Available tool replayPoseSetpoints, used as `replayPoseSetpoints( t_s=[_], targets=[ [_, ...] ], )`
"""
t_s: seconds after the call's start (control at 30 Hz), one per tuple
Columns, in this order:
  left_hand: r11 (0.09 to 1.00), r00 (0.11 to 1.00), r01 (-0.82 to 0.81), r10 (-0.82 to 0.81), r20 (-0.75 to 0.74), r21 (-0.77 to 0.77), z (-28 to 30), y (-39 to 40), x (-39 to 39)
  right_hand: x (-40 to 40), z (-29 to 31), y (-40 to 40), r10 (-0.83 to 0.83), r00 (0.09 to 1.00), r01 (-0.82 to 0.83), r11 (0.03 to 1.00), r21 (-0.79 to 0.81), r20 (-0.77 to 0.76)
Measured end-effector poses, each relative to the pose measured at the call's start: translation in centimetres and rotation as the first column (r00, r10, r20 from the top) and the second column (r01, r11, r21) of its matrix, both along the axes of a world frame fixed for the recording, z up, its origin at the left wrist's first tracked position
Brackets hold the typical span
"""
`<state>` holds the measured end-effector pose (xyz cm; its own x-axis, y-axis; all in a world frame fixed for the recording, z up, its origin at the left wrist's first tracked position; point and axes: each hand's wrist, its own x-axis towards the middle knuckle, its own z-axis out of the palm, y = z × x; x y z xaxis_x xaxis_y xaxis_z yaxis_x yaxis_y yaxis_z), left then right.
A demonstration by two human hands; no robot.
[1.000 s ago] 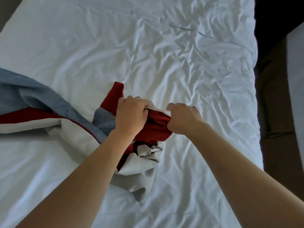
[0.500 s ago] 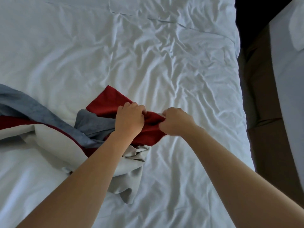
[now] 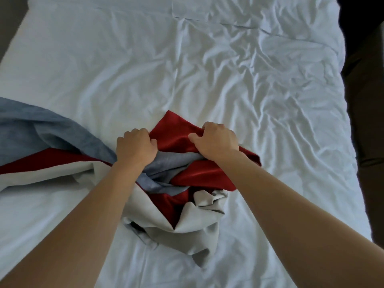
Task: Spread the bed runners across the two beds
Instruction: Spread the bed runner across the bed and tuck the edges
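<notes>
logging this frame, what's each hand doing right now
Left hand: closed, gripping the bed runner.
Right hand: closed, gripping the same runner's red part.

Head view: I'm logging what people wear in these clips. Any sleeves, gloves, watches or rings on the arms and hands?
None visible. Both forearms are bare with no sleeve in frame, and the left hand and right hand show no gloves, watch, bracelet or rings.

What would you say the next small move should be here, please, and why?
Probably draw the right hand toward the bed's right edge while the left hand holds. Both grip the bed runner, which is bunched mid-bed, its left part already stretching off-frame.
</notes>
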<state>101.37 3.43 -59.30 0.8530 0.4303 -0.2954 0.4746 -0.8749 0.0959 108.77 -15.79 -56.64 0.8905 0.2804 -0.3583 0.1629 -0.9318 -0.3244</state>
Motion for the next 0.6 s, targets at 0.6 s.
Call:
replayPoseSetpoints(
  t_s=[0.6],
  targets=[
    [0.919,0.918,0.311,-0.224,0.328,-0.243,-0.7,-9.8,7.4,3.1,1.7,-10.7,-0.230,0.973,0.226,0.920,-0.319,0.026]
  ],
)
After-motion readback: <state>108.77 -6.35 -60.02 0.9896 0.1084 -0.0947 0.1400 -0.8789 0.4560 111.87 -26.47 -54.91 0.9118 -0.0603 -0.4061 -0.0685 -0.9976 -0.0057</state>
